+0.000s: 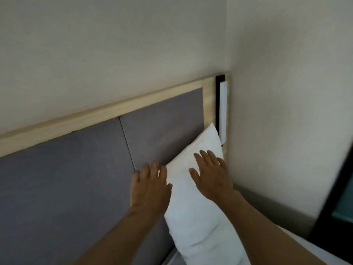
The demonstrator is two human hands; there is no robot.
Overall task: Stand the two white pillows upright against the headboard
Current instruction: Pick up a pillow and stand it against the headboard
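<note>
Behind both hands runs the headboard (76, 169), grey padded panels in a pale wood frame, with plain wall (286, 92) above and off to the right of the right hand. Between the two hands, and going down under the wrists, stands one white pillow (193, 217), leaning on the headboard at its right end, its top corner poking up past the fingertips beside a white strip (223, 109) on the frame edge.

Left hand (150, 186) is flat and spread, fingers loose, pressing at the pillow's left edge, half on pillow and half over the panel. Right hand (211, 176) is flat too, palm on the pillow's face near the top, nothing gripped.

Looks to me like the patting-it-into-place step for pillow one. It's upright-ish but tilted, top leaning right. Only one pillow is in view, so I'd guess the job's roughly halfway. Next move probably calls for a nudge to straighten it, then letting go gently so it doesn't slump, then fetching the second one for the bare stretch left of the left hand.

Pillow looks soft and plump, a bit creased, with a fold near the bottom.
</note>
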